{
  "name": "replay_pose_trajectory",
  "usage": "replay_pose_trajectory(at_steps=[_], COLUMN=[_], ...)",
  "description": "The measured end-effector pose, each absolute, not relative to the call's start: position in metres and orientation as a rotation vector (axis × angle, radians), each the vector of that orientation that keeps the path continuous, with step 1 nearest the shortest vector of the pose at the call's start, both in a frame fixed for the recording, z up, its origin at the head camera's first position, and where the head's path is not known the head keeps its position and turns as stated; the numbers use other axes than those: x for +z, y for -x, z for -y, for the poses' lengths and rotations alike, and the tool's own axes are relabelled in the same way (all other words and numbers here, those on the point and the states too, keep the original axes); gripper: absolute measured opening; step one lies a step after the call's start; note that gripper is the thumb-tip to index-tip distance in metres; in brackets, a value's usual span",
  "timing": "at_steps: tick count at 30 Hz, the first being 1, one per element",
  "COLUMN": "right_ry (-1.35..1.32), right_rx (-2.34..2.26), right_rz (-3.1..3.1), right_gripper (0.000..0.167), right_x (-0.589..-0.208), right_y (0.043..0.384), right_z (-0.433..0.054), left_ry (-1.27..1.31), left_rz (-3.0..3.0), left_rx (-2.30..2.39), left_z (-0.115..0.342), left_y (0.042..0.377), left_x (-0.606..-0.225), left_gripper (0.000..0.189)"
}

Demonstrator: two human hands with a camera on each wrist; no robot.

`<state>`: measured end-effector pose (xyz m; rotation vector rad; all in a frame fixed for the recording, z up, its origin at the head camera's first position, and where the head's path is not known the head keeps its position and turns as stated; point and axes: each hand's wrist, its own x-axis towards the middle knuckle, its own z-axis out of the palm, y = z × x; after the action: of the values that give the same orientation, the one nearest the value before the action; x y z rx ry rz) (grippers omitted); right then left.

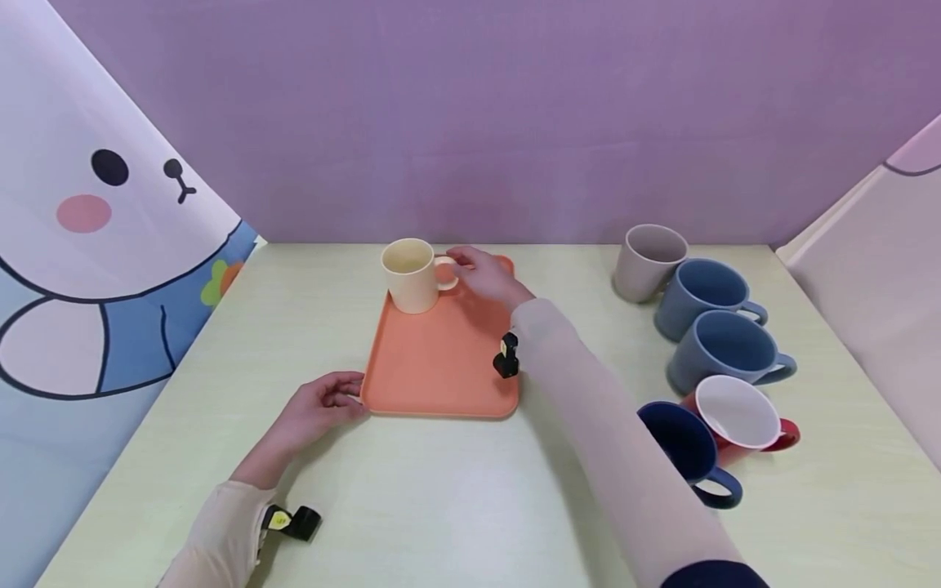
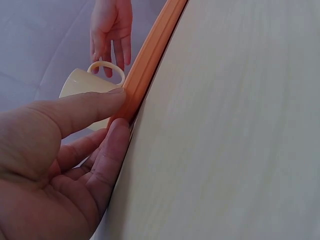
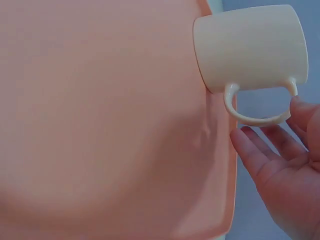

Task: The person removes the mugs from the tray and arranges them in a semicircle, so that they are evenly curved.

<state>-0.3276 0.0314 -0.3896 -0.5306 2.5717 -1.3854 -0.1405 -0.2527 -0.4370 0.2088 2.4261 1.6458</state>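
Observation:
A cream mug (image 1: 410,282) stands upright at the far left corner of an orange tray (image 1: 441,367). My right hand (image 1: 485,273) is beside the mug's handle. In the right wrist view its thumb (image 3: 302,112) overlaps the upper end of the handle (image 3: 257,121), while the fingers are spread loosely below, not wrapped round it. My left hand (image 1: 319,412) rests at the tray's near left corner. In the left wrist view its thumb and a finger (image 2: 112,145) pinch the tray's rim (image 2: 150,62).
To the right stand several mugs: a grey one (image 1: 647,265), two blue ones (image 1: 706,298), a red one (image 1: 724,420) with a white inside, and a dark navy one (image 1: 680,441) partly behind my right sleeve. A purple backdrop (image 1: 470,122) rises behind the table (image 1: 441,498).

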Motion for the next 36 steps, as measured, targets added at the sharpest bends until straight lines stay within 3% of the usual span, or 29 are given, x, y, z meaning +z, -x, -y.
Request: replay_pose_trajectory(at_steps=[9, 36], right_ry=[0.513, 0.426], right_rx=[-1.434, -1.498], right_rz=[-2.490, -2.015], right_gripper=[0.029, 0.020], right_x=[-0.390, -0.379], right_y=[0.326, 0.314], right_z=[-0.028, -0.035], left_ry=[-0.205, -0.204], left_rz=[-2.424, -2.434], left_rx=[1.652, 1.649], left_z=[0.252, 0.252], left_y=[0.141, 0.140], left_x=[-0.436, -0.438], left_gripper=[0.048, 0.048])
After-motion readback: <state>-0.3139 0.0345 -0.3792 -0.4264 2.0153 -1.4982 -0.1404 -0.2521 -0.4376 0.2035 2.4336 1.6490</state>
